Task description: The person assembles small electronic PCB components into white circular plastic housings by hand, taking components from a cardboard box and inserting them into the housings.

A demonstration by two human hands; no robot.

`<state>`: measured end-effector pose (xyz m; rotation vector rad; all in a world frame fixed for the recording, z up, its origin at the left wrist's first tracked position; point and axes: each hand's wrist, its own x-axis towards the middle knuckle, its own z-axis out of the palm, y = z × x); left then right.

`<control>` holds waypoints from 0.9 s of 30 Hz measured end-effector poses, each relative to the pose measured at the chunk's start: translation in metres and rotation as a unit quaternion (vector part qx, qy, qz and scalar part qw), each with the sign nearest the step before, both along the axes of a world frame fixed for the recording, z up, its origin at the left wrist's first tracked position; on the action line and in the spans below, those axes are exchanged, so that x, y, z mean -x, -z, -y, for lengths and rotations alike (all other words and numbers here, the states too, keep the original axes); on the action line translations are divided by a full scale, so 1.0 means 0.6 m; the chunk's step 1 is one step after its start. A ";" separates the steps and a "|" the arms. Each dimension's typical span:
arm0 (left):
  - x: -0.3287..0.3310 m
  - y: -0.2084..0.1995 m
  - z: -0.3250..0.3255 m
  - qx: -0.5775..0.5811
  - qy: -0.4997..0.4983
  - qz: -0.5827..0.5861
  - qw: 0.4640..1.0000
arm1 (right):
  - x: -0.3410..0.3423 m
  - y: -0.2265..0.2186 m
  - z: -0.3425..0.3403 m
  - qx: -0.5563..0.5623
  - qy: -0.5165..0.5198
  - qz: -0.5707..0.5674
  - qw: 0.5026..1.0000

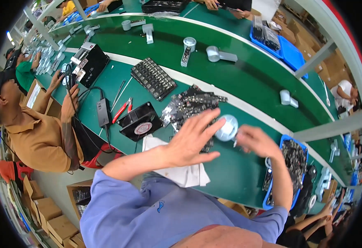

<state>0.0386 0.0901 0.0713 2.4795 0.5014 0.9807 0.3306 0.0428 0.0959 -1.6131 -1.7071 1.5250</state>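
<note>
A pale blue, round-headed plastic housing [226, 129] is between my hands, just above or on the green bench; I cannot tell which. My right hand [256, 142] is curled at its right side, fingertips closed at its edge and slightly blurred. My left hand [193, 136] has its fingers spread, reaching over to the housing's left side, and grips nothing. Beyond my left hand lies a loose pile of dark circuit boards [189, 103], partly covered by it. Under my left wrist is a white cloth [185, 175] at the bench edge.
Boards in a stack [153, 78] lie farther left, near a black fan [140, 121], red pliers [121, 111] and a power adapter [103, 112]. A blue tray [267, 202] of small dark parts stands right. Similar housings [220, 54] sit on the green conveyor [247, 74]. A co-worker [40, 132] works at left.
</note>
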 end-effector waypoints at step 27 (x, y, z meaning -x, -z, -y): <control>0.175 0.109 0.114 0.168 0.068 -0.073 0.981 | -0.044 0.149 -0.509 -0.367 0.001 0.487 0.793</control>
